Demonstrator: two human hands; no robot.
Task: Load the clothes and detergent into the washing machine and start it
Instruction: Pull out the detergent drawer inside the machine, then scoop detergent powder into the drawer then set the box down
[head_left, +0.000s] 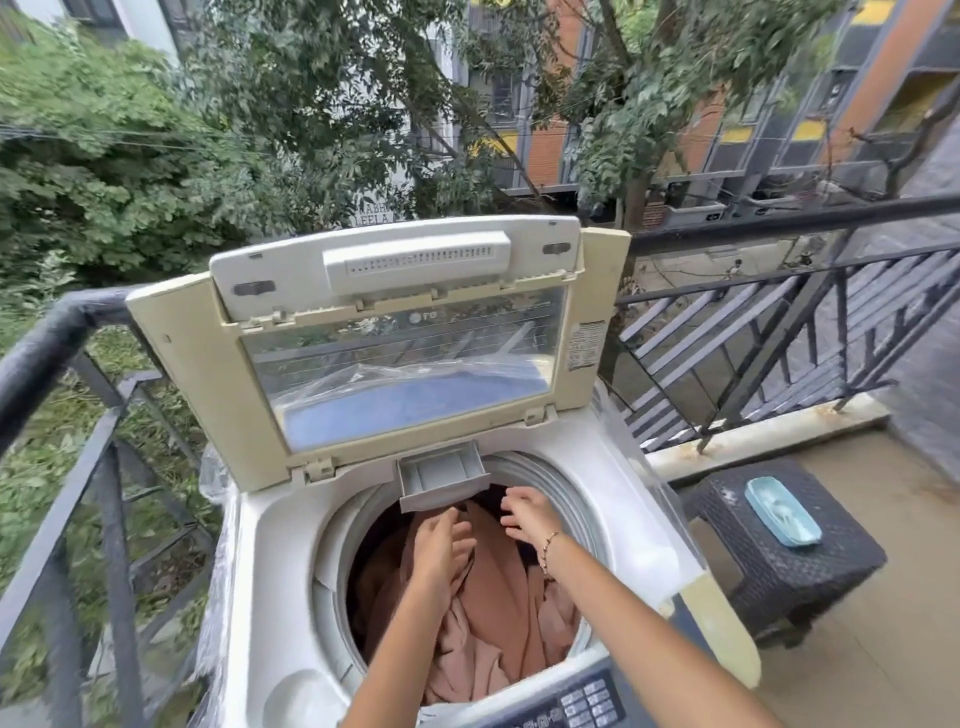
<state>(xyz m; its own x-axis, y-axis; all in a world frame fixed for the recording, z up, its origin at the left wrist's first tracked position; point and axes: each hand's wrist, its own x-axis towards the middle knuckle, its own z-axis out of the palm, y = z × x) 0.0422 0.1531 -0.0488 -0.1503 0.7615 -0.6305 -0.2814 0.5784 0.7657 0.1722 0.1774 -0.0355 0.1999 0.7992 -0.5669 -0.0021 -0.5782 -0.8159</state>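
Note:
A white top-loading washing machine (280, 597) stands on a balcony with its lid (363, 358) raised upright. Its small detergent drawer (441, 480) is pulled out over the back rim of the drum. Pinkish-brown clothes (493, 623) fill the drum. My left hand (441, 545) reaches into the drum with fingers spread, resting on the cloth just below the drawer. To its right, my right hand (527, 514), a bead bracelet on its wrist, hovers above the clothes with fingers apart. A blue control panel (582, 701) with buttons lies at the machine's near edge.
A black metal railing (779, 291) encloses the balcony on the left, behind and to the right. A dark wicker stool (789, 561) stands right of the machine with a light-blue tub (782, 512) holding white powder and a scoop. Trees and buildings lie beyond.

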